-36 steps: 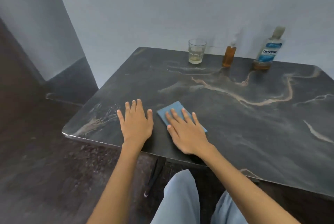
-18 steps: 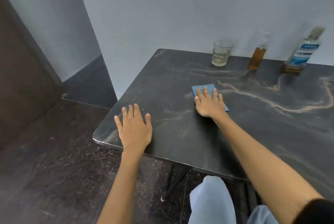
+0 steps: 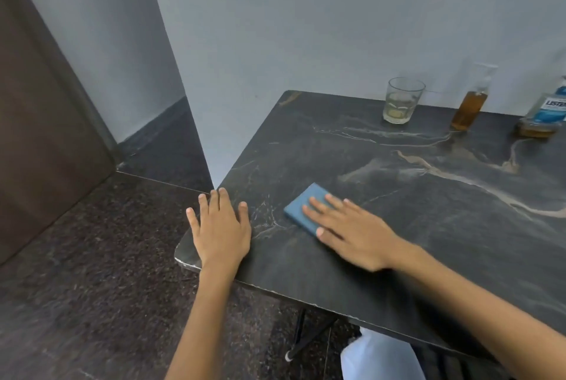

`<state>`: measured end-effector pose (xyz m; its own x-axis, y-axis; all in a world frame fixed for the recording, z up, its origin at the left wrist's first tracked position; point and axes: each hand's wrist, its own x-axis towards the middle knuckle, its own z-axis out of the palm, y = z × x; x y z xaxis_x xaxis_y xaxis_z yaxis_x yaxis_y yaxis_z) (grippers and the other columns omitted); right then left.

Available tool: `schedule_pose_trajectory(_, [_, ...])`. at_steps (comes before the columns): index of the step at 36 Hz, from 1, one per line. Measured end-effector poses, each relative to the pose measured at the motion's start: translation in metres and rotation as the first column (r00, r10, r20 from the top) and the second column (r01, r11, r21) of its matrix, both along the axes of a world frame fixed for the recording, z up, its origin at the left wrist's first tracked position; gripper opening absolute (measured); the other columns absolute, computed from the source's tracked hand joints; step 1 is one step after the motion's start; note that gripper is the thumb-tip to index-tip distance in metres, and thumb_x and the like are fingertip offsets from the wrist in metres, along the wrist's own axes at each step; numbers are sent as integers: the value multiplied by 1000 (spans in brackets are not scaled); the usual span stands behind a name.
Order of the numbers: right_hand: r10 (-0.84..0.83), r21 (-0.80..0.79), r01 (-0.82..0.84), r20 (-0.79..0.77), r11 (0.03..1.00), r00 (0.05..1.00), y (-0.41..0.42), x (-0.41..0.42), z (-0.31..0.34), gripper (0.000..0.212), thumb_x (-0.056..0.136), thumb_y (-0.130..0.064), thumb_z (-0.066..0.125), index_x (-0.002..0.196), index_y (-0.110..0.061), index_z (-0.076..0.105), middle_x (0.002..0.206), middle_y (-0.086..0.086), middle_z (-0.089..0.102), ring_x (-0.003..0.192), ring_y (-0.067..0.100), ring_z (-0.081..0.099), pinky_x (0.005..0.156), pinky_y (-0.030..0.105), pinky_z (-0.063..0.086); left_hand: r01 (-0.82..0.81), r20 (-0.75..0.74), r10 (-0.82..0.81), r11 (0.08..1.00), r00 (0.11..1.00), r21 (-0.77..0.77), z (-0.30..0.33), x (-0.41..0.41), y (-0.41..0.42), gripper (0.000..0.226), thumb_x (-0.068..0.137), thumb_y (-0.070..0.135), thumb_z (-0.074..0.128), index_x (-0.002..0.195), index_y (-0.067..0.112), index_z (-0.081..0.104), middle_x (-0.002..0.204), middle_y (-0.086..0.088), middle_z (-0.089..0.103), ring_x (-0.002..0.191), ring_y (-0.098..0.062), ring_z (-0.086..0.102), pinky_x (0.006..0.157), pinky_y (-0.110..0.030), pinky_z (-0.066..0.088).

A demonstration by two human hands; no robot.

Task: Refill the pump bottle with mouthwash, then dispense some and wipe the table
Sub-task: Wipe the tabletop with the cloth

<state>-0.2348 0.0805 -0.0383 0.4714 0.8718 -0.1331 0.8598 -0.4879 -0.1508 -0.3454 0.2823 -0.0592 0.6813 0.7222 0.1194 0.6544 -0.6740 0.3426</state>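
A folded blue cloth (image 3: 301, 209) lies on the dark marble table (image 3: 398, 196) near its front left corner. My right hand (image 3: 349, 231) presses flat on the cloth with fingers spread. Flat on the table's left corner rests my left hand (image 3: 219, 228), holding nothing. At the back by the wall stand a clear pump bottle (image 3: 470, 104) with amber liquid and a mouthwash bottle (image 3: 548, 113) with a blue label, cut off by the right edge.
A drinking glass (image 3: 401, 102) with a little pale liquid stands at the back, left of the pump bottle. A grey wall runs behind the table. Dark speckled floor and a brown door (image 3: 36, 134) lie to the left. My knee shows below the table edge.
My right hand slid the blue cloth back toward me and to the left, from mid-table to the front left corner. The left hand stayed flat on the corner.
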Motion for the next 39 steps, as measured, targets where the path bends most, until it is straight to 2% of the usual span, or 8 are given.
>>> schedule_pose_trajectory(7, [-209,5,209,-9,978,978,104,66,-3,49,102,-36,11,150,-26,6,158,-1,-1,145,25,-4,116,40,-1,-5,8,5,1000,1000,-21,-2,0,7,58,101,39,24,150,8,17,157,-6,22,146,-24,8,117,-44,2])
schedule_pose_trajectory(12, [13,12,-12,-23,1000,1000,167,22,-4,49,102,-32,14,150,-24,7,158,1,1,144,28,-4,116,43,0,-20,85,28,995,996,-94,0,3,5,60,100,44,17,148,10,25,154,-7,28,145,-25,16,118,-43,6])
schedule_pose_trajectory(15, [161,38,-161,-1,986,987,159,-6,-12,50,102,-32,17,150,-26,4,158,-2,0,145,23,-5,117,39,-2,-19,157,40,991,987,-131,1,2,8,66,95,48,10,142,8,36,147,-11,40,139,-29,29,116,-45,16])
schedule_pose_trajectory(18, [167,111,-165,-3,980,986,128,-4,-13,49,102,-37,15,149,-29,9,157,-6,5,145,17,-2,118,35,-1,-20,160,42,991,986,-131,1,-1,7,82,87,56,3,144,4,32,149,-13,37,139,-29,29,114,-43,20])
schedule_pose_trajectory(24, [-2,49,1,17,999,1000,94,57,-8,49,101,-39,13,149,-30,9,157,-7,4,145,16,0,115,35,-1,-15,58,20,997,998,-79,-4,3,6,77,92,55,9,148,6,24,156,-10,22,145,-24,14,118,-38,11])
schedule_pose_trajectory(29, [-169,-26,169,13,985,986,139,101,2,49,102,-34,12,150,-24,6,158,1,-1,144,27,-2,116,44,1,18,-14,-19,998,1000,-52,-4,26,8,73,96,53,12,149,3,18,158,-11,15,146,-24,8,119,-36,7])
schedule_pose_trajectory(35, [112,45,-111,-21,993,994,167,58,-4,48,102,-26,20,149,-24,14,158,0,6,145,26,1,117,42,1,5,8,-5,995,1000,-100,-2,55,14,71,97,51,14,147,1,23,156,-15,18,146,-25,9,119,-38,8])
schedule_pose_trajectory(39, [163,112,-160,-16,981,987,122,63,-7,47,102,-32,19,149,-26,16,157,-2,12,144,20,6,115,35,2,8,-9,-9,995,1000,-103,-1,62,20,72,97,52,14,146,-1,24,156,-16,19,146,-26,10,118,-39,9])
